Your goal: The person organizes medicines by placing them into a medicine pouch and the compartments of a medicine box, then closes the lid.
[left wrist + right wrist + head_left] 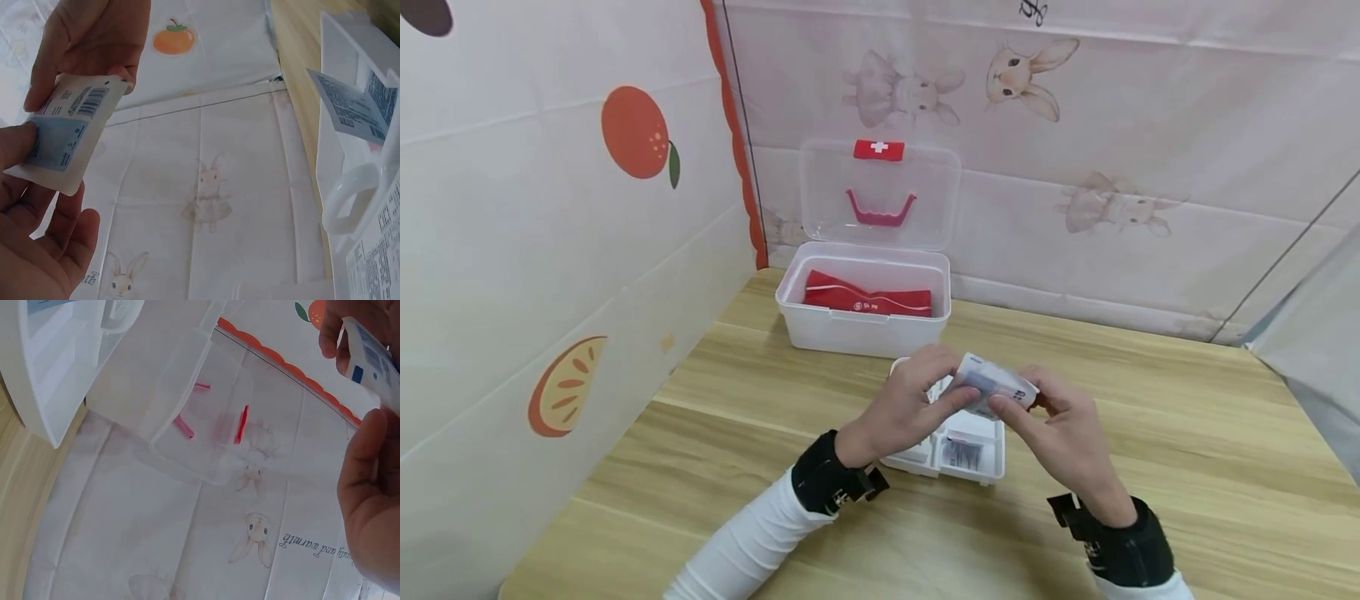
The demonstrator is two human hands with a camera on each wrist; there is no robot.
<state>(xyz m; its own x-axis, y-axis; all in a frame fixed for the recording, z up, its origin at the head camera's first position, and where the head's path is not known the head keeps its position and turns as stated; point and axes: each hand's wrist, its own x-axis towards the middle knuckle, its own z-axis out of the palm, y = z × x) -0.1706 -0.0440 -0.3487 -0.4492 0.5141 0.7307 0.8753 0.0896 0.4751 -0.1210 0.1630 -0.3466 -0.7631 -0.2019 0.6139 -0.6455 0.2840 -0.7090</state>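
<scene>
Currently both hands pinch one flat sachet (992, 387) above the white divided tray (981, 454): left hand (906, 404) on its near-left corner, right hand (1063, 425) on the opposite end, fingers closed on it; judged best handled by the edges, kept level and close over the tray. Beyond the hands stands the open first-aid box (865, 312) holding a red pouch (868, 296); below is a wooden table (1187, 433); rabbit-print sheets (1112, 167) wall it in.
</scene>
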